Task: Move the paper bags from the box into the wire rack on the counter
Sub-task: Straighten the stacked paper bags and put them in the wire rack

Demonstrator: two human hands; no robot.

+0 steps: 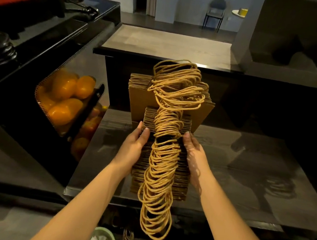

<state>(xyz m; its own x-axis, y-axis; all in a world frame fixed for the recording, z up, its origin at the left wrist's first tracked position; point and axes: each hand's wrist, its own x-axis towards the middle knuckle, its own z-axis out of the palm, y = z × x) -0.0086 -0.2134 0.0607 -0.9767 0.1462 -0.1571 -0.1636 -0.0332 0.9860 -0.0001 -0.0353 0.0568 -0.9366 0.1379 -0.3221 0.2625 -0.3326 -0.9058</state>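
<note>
From the head camera, your left hand (133, 146) and right hand (195, 153) face each other with the stack of paper bags (182, 174) pressed between them. Both hands lie flat against its sides, the visible fingers straight and pointing away from you. They clamp the stack by palm pressure rather than curling round it. Any fingers underneath are hidden.

The stack is folded brown bags packed edge-on. It runs from past your fingertips back toward your wrists. Its rope handles (160, 179) spill in a thick tangle down the middle between your hands and hang past the near end below your forearms.

Beyond your fingertips, touching the far end of the stack, a second batch of bags (138, 97) stands upright, wider than the one you hold. Its own handles loop up above it. You cannot tell from here whether a rack holds that batch.

Under both hands is the dark glossy counter (237, 168). Whether the stack rests on it or is held just above it cannot be told.

Left of your left hand, the oranges (64, 93) sit behind a perforated cover in a black machine. Near your left elbow, at the bottom edge, is a green bowl (112, 239).
</note>
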